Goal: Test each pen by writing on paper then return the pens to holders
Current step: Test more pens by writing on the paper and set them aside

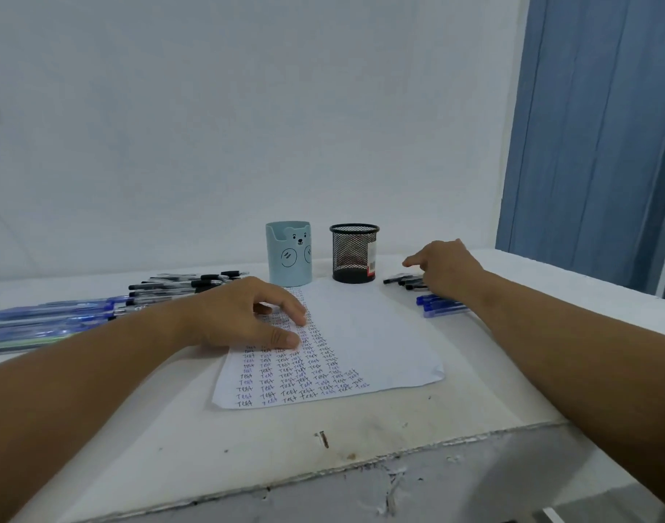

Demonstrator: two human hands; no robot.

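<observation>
White table [361, 439] against pale wall: paper [376, 334] is pinned by the flat, spread left hand [248, 315]. Right hand [446, 268], loosely curled, nothing visibly gripped, is poised over black pens [402, 280]; one should be pinched singly, blue pens [436, 305] beneath the wrist left undisturbed.

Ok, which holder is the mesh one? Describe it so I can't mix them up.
Look at the back of the white table, just beyond the far edge of the paper. Two holders stand side by side there; the mesh holder is the right one. It is black see-through wire with a sticker, while the blue holder is solid with a bear face.
</observation>
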